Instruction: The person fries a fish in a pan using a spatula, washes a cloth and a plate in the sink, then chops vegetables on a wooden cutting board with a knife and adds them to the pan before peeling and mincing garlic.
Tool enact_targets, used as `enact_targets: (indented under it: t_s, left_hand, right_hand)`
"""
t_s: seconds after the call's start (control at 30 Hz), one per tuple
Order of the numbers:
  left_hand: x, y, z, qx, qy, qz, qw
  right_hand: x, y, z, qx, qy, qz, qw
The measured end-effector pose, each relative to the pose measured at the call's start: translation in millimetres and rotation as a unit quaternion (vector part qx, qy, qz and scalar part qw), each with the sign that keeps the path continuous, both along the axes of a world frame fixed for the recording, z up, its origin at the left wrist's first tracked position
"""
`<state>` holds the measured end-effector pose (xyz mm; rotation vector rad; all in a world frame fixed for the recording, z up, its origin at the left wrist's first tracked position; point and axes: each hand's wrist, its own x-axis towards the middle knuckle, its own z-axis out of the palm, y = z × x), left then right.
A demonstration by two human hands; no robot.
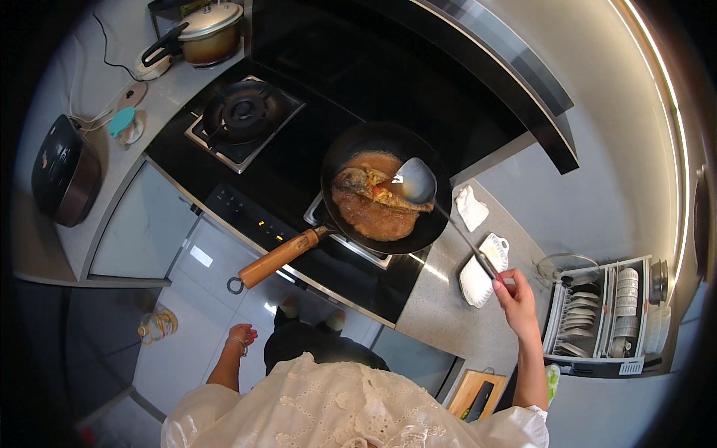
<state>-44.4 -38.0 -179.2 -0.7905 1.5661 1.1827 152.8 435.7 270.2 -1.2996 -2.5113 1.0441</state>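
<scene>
A whole fish (372, 188) lies in brown sauce (377, 222) inside a black wok (439, 224) on the right burner. Red and yellow bits cover its top. My right hand (515, 300) is closed round the dark end of a metal wok spatula (415, 179). Its broad head is over the wok's right half, beside the fish's tail, with some liquid on it. Low at my left side hangs my left hand (242, 336), fingers loosely apart and holding nothing. It is below the wok's wooden handle (280, 257) and apart from it.
Right of the wok, a white scalloped dish (474, 285) and a crumpled white cloth (470, 207) lie on the counter. A dish rack (597, 313) stands farther right. At left are a bare burner (243, 112), a pressure cooker (210, 41) and an oil bottle (158, 325) on the floor.
</scene>
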Motion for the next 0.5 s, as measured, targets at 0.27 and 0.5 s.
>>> enact_targets:
  t_s: [0.27,0.5]
  left_hand:
    - [14,-10,-20,-0.017,-0.030,-0.005,0.999]
    - [19,-18,-20,-0.016,-0.039,0.010,0.999]
  right_hand:
    - [0,8,41,0.118,-0.066,0.027,0.990]
    - [-1,2,34,0.084,-0.105,0.058,0.989]
